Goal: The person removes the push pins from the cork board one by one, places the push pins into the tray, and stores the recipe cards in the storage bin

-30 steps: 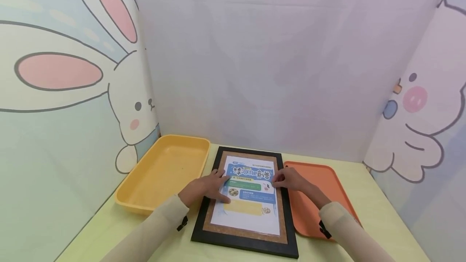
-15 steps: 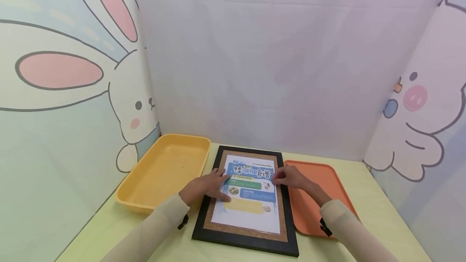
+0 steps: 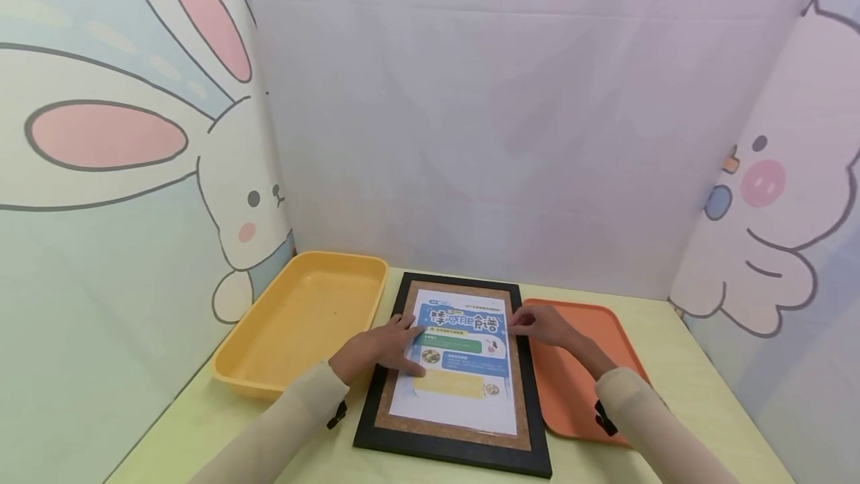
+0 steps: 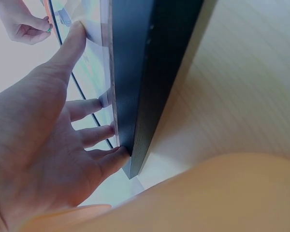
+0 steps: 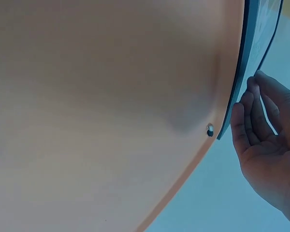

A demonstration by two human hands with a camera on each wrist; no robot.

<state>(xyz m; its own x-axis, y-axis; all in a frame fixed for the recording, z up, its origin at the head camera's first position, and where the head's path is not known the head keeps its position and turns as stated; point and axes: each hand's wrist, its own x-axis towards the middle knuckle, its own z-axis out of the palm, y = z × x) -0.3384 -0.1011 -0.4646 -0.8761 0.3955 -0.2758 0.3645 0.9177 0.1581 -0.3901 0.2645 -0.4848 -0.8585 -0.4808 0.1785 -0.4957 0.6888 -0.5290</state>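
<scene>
A printed poster (image 3: 463,411) lies flat on a cork board (image 3: 443,430) with a black frame (image 3: 457,455). My left hand (image 3: 390,343) rests on the left side of the poster, its fingers spread. In the left wrist view, its little finger touches the black frame (image 4: 135,72). At the poster's upper right edge, my right hand (image 3: 543,326) has thumb and fingers drawn together. The left wrist view shows a small green pushpin (image 4: 50,28) pinched in the right fingertips, mostly hidden by them.
A deep yellow tray (image 3: 231,378) stands left of the board. Close on its right lies a shallow orange tray (image 3: 571,402); a small pin-like thing (image 5: 210,129) sits near that tray's edge. A fabric backdrop (image 3: 470,133) rises behind the table (image 3: 705,379).
My right hand has shifted slightly to the right along the poster's edge, still pinching. The left hand, the poster and the board have stayed put.
</scene>
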